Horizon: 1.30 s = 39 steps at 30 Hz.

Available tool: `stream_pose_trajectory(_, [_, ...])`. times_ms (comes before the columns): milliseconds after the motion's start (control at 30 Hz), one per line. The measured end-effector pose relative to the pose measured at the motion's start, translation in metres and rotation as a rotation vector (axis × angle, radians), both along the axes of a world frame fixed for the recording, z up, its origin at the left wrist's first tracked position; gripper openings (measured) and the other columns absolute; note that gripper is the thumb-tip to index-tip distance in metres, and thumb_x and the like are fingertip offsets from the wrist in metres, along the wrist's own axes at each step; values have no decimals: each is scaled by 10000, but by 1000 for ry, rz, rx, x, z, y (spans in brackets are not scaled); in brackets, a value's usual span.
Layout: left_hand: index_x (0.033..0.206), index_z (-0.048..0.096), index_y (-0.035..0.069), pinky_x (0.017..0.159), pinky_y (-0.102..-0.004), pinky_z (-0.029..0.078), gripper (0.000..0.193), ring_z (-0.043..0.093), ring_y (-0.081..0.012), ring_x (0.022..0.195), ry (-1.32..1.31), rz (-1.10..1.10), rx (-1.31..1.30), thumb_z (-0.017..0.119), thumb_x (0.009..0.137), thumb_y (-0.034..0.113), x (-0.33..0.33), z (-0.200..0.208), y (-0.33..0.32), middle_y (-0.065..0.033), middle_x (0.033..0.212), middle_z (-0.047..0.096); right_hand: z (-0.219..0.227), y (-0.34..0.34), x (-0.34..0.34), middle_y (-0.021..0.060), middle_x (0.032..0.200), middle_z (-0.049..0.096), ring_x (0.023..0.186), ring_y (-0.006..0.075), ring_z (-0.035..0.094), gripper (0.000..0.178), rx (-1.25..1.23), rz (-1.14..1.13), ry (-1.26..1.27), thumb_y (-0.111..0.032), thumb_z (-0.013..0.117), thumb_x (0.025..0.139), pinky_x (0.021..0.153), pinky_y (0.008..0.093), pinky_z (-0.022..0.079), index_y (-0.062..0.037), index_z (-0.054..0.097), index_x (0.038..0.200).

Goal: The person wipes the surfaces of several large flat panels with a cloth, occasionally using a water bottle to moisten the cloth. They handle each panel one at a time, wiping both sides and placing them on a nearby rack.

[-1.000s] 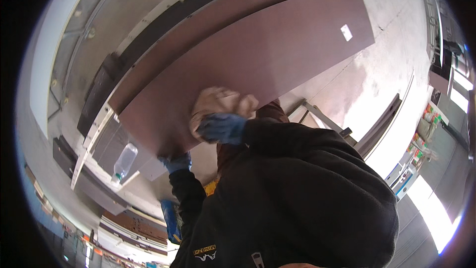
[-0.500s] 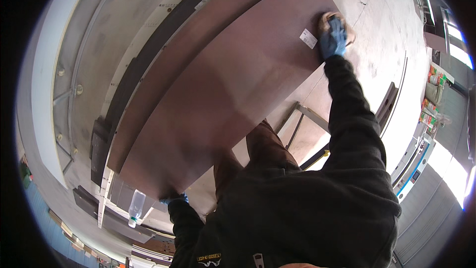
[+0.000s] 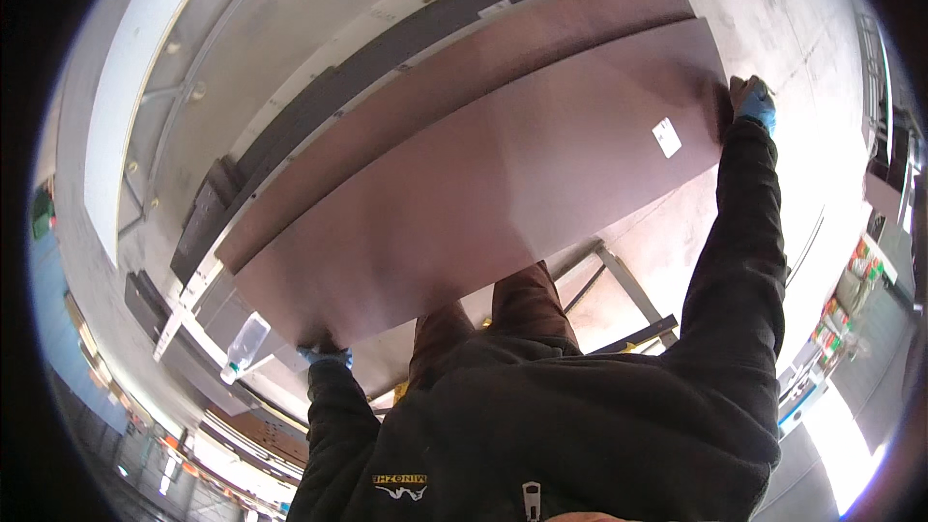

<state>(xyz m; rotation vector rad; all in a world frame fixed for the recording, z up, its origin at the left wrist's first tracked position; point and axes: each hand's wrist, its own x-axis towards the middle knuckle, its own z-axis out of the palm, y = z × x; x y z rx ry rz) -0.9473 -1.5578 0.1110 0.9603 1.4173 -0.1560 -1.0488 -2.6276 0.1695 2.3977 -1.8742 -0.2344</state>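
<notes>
A long, glossy reddish-brown panel [image 3: 483,184] lies flat in front of me, with a white label [image 3: 667,137] near its right end. My right hand [image 3: 758,108], in a blue glove, is at that right end, closed on a tan cloth [image 3: 742,93] beside the panel's edge. At the near left corner, my left hand [image 3: 327,356] in a blue glove grips the panel's edge; the panel partly hides its fingers. A second brown panel [image 3: 464,68] lies just beyond the first, partly under it.
A clear plastic bottle [image 3: 246,346] lies by the left corner. Dark grey boards [image 3: 387,58] are stacked behind the panels. Below the panels' near side a metal frame leg [image 3: 633,285] shows. Colourful bags [image 3: 855,280] stand far right, and a metal rail frame [image 3: 174,116] is at far left.
The view has shifted, and the panels sit more level in it. My right hand has gone from lying over the cloth to closing round it at the panel's end. The left hand stays at its corner.
</notes>
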Motion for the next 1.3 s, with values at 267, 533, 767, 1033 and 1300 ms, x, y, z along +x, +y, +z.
stream_pose_trajectory(267, [1512, 532, 154, 1127, -592, 447, 895, 514, -368, 1388, -17, 126, -11, 515, 891, 797, -7, 9, -21, -129, 1529, 558, 33, 242, 212, 195, 942, 767, 902, 408, 741, 384, -1, 854, -458, -441, 669, 968, 802, 494, 601, -90, 749, 1102])
stream_pose_trajectory(533, [1573, 450, 168, 1153, -611, 409, 978, 456, -356, 1443, -82, 125, -278, 556, 851, 820, -27, 42, -85, -117, 1595, 482, 25, 344, 194, 140, 1377, 659, 1245, 333, 633, 525, -51, 1145, -629, -337, 779, 842, 1096, 523, 432, -110, 652, 1298])
stream_pose_trajectory(767, [1563, 468, 155, 1179, -574, 419, 706, 433, -352, 1469, -74, -10, -431, 569, 1008, 579, -38, 48, -154, -98, 1638, 438, -17, 247, -36, 177, 1580, 491, 1420, 327, 508, 770, -283, 151, -275, -484, 752, 897, 1113, 532, 420, -75, 516, 1505])
stream_pose_trajectory(1033, [1461, 594, 128, 1105, -511, 507, 568, 609, -311, 1304, -181, 6, -276, 698, 991, 430, -51, 90, -166, -92, 1479, 621, -44, 160, -109, 131, 1365, 650, 1197, 290, 655, 709, 864, -732, -1626, -437, 783, 945, 969, 443, 572, -50, 530, 1483])
stream_pose_trajectory(1300, [1260, 700, 39, 952, -399, 588, 445, 714, -248, 1066, -359, -230, -144, 763, 950, 352, -50, 150, -147, -96, 1256, 745, 68, 154, -58, 141, 1268, 688, 1127, 304, 693, 553, 846, -645, -1810, -149, 769, 951, 981, 447, 598, 19, 544, 1428])
